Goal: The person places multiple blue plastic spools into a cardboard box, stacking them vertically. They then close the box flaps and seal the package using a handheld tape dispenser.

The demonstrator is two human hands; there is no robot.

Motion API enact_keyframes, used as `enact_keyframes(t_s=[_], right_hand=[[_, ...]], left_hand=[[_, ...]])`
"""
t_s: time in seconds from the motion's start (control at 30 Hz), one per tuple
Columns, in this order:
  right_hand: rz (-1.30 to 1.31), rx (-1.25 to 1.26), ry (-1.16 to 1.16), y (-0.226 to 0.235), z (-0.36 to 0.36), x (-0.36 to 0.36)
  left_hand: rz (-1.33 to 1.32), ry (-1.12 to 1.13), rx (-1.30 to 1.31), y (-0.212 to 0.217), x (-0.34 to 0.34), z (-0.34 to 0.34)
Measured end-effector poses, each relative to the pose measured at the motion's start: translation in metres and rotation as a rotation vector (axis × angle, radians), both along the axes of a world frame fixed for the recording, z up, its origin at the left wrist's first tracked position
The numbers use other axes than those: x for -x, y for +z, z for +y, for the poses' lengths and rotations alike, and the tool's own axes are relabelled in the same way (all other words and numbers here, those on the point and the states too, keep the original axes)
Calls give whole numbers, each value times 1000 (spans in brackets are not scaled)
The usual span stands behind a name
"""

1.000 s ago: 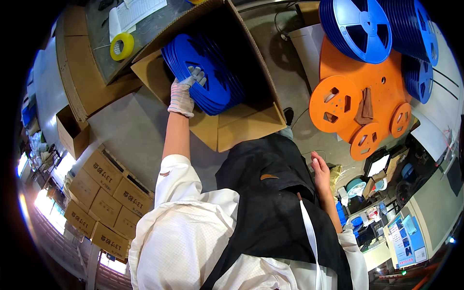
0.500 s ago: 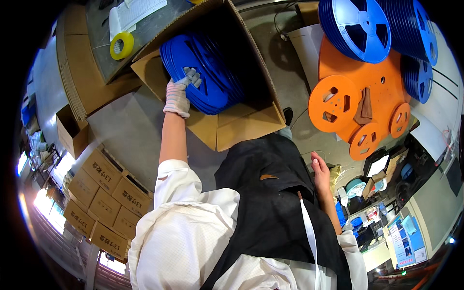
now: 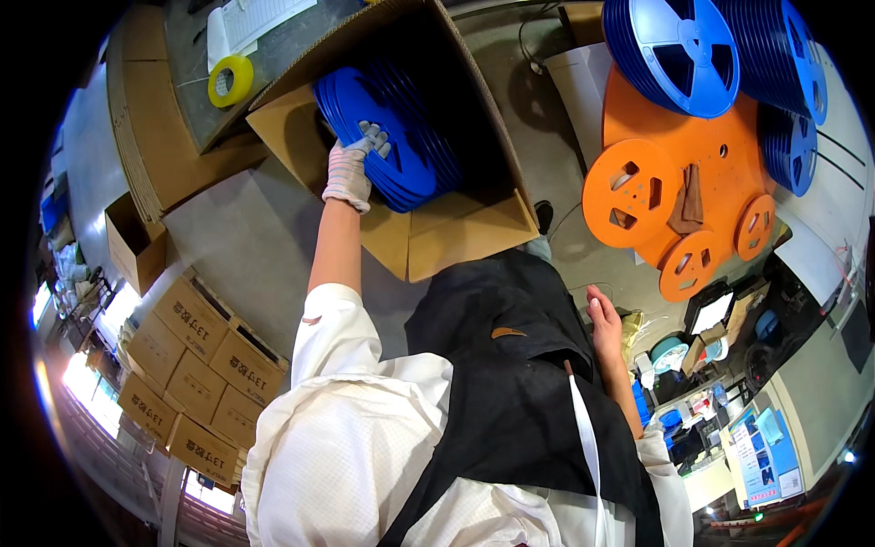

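Note:
My left hand (image 3: pixel 354 167), in a pale striped glove, reaches into an open cardboard box (image 3: pixel 469 244). Its fingers hook through an opening in the front blue reel (image 3: pixel 339 98), with the thumb side near the rim. Several more blue reels (image 3: pixel 421 114) lean behind that one in the box, partly in shadow. My bare right hand (image 3: pixel 605 321) hangs beside my black apron (image 3: pixel 510 365) with fingers extended and slightly bent, holding nothing.
At the right stands an orange round stand (image 3: pixel 638 114) with smaller orange discs (image 3: pixel 629 193) and stacks of blue reels (image 3: pixel 697 55). Yellow tape (image 3: pixel 231 82) and papers (image 3: pixel 264 23) lie on the left worktable. Stacked cartons (image 3: pixel 196 387) stand at lower left.
My left hand has moved slightly right and deeper into the box, and the front blue reels have shifted right with it. My right hand stays where it was.

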State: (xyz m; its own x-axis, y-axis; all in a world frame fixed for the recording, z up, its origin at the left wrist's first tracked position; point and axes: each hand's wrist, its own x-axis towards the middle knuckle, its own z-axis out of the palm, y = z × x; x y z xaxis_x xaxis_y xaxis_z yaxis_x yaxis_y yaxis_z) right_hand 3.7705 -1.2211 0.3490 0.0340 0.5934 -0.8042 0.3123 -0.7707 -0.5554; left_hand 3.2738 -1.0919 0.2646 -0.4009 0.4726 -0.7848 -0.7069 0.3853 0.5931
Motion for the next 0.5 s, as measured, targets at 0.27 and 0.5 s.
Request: enact_keyframes(t_s=[0.27,0.5], right_hand=[[-30,8,-81,8,4,3],[6,4,-44,1,0,3]], left_hand=[[83,-49,-30,31,10,-13],[74,-29,-147,33,22,-34]])
